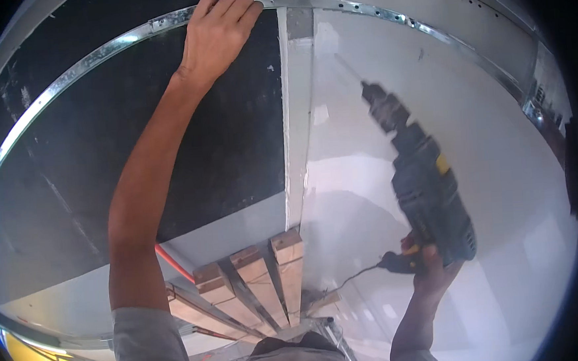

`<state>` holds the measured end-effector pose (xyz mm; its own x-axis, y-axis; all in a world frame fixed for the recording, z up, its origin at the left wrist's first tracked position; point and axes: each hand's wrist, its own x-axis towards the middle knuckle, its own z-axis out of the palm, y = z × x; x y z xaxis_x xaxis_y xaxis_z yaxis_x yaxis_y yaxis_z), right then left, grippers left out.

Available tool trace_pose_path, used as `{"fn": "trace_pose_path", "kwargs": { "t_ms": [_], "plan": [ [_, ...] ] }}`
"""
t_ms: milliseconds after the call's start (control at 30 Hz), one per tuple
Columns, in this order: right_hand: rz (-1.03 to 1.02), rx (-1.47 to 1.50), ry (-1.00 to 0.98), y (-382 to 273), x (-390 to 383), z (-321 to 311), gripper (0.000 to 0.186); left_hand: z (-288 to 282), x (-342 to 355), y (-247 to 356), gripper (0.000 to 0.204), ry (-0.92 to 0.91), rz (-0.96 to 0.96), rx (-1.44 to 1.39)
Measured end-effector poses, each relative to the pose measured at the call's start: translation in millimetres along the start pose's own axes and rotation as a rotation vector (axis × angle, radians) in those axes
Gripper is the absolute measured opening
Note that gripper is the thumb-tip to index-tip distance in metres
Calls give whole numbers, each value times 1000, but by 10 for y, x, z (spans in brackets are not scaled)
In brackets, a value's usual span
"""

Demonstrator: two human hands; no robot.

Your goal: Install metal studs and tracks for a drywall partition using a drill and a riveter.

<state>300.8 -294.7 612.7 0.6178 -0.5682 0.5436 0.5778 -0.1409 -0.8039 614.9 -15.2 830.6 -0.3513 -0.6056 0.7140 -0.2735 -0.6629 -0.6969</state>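
My left hand [220, 36] reaches up at the top of the view, its fingers closed over a thin galvanized metal strip [371, 10]. This shiny strip, which shows holes along its right part, arcs across the upper view. A corded power drill [428, 178], dark with a yellow patch, is gripped at its handle by my right hand [433, 271]. The drill tilts up and to the left. A long thin bit [350, 69], somewhat blurred, sticks out of its chuck [385, 108]; its tip is below the strip and apart from it.
Behind my left arm is a large dark panel [233, 131], bordered by a pale vertical strip [292, 147]. White board [351, 223] with smeared patches spans the right side. Several wooden beams [252, 282] lie below, with an orange tube [175, 261] beside them. The drill's cord [354, 277] trails left.
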Motion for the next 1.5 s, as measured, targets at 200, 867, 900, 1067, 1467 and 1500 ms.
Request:
{"fn": "trace_pose_path", "kwargs": {
  "t_ms": [200, 867, 900, 1067, 1467, 1500],
  "plan": [
    [-63, -154, 60, -765, 195, 222, 70, -7, 28, -3, 27, -62, 9, 53],
    [-387, -540, -215, -1329, 1130, 1027, 45, 43, 39, 10, 22, -35, -96, -44],
    [-382, -554, -200, -1325, 1152, 1021, 46, 50, 46, 25, 23, -39, -82, -46],
    [-384, -550, -145, -1304, 1133, 928, 44, 37, 6, -34, 24, -50, -60, 22],
    [-258, -470, -47, -1147, 1108, 665, 39, 25, 58, -25, 18, -57, -62, 19],
    [-251, -473, -28, -1179, 1061, 639, 39, -12, 96, -10, 16, -60, -63, 39]
  ]
}}
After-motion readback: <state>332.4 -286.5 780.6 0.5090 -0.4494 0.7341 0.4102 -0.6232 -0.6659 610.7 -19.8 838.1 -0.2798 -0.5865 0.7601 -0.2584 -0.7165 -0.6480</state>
